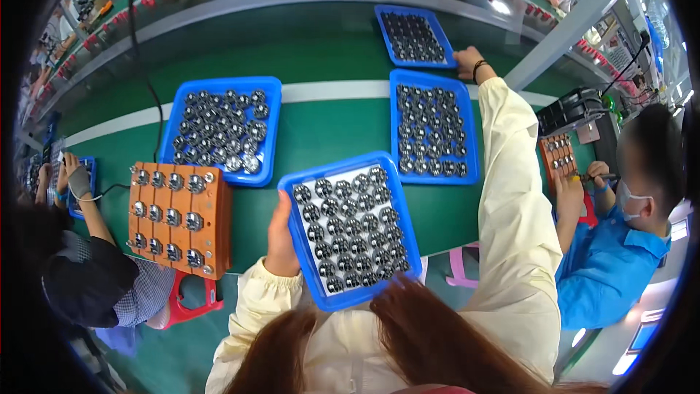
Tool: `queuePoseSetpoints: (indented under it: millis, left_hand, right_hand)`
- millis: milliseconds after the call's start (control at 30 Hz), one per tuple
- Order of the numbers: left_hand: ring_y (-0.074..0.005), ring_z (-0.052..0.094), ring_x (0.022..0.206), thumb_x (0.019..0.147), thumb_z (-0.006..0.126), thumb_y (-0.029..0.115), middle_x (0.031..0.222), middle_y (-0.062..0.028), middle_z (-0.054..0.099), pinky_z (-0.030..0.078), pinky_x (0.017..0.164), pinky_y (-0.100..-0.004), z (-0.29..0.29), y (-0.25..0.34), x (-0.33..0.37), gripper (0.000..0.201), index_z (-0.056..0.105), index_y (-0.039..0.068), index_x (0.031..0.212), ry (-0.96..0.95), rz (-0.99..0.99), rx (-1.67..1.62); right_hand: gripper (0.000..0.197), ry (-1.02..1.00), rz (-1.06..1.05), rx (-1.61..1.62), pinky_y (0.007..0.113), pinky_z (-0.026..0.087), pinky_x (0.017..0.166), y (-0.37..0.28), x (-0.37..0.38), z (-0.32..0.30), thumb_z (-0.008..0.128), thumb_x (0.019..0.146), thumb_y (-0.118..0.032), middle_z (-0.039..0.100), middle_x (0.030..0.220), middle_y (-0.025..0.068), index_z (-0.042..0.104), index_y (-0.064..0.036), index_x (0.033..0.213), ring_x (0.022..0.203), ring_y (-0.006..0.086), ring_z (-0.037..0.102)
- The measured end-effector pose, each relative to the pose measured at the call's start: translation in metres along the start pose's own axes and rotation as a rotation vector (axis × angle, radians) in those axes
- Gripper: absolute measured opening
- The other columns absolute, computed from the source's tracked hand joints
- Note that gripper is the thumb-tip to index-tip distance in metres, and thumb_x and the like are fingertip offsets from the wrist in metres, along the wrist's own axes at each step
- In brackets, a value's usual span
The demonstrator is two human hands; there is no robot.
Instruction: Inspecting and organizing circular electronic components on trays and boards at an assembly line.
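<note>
My left hand (280, 237) is closed on the left rim of a blue tray (286, 188). This tray is tilted in front of my body and carries rows of small shiny metal parts (353, 226) on a white sheet. My right arm is stretched far forward, and my right hand (471, 63) is at the near right corner of another blue tray (413, 63), with the fingers closed at its rim. Darker metal parts (412, 35) fill that far tray. Between the two lies a third blue tray (472, 153) with similar metal parts.
A fourth filled blue tray (271, 113) lies left on the green table (332, 120). An orange block fixture (226, 211) holding metal parts stands near the left edge, by a hanging black cable (148, 76). Co-workers sit at left and right (611, 266). A grey post (576, 25) rises far right.
</note>
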State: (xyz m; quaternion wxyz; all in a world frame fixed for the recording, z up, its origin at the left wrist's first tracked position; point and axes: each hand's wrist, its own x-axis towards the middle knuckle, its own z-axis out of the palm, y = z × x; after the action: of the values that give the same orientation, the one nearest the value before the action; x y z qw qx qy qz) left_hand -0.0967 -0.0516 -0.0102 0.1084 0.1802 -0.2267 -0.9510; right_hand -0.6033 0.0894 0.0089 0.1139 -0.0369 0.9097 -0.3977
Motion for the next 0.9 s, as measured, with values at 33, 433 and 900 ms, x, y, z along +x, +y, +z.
queuePoseSetpoints:
  millis: [33, 433, 900]
  left_hand:
    - [-0.0295, 0.053, 0.105, 0.091, 0.034, 0.049, 0.12, -0.0158, 0.052, 0.042, 0.091, -0.0419, -0.005, -0.001, 0.0, 0.058, 0.042, 0.002, 0.124, 0.002, 0.014, 0.024]
    - [-0.0258, 0.057, 0.099, 0.094, 0.032, 0.045, 0.115, -0.0143, 0.055, 0.046, 0.086, -0.0381, 0.002, 0.002, 0.002, 0.053, 0.044, 0.001, 0.121, 0.03, -0.015, -0.021]
    - [-0.0252, 0.057, 0.099, 0.093, 0.033, 0.046, 0.114, -0.0136, 0.056, 0.045, 0.086, -0.0381, 0.005, 0.003, -0.002, 0.054, 0.045, 0.002, 0.121, -0.009, 0.025, 0.035]
  right_hand:
    - [0.026, 0.002, 0.02, -0.012, 0.041, 0.05, 0.055, -0.003, 0.0, 0.006, 0.064, 0.076, -0.019, 0.055, 0.08, 0.0112, 0.052, -0.0027, 0.092, 0.068, 0.0242, 0.056]
    - [0.008, -0.334, -0.233, 0.475, 0.046, 0.056, 0.065, -0.016, -0.022, 0.0, 0.06, 0.076, 0.003, 0.054, 0.077, 0.0114, 0.052, 0.0049, 0.08, 0.07, 0.0254, 0.06]
    - [0.014, -0.194, -0.407, 0.712, 0.04, 0.057, 0.062, -0.005, -0.16, -0.034, 0.057, 0.079, 0.001, 0.056, 0.074, 0.0082, 0.045, -0.0023, 0.073, 0.067, 0.0181, 0.059]
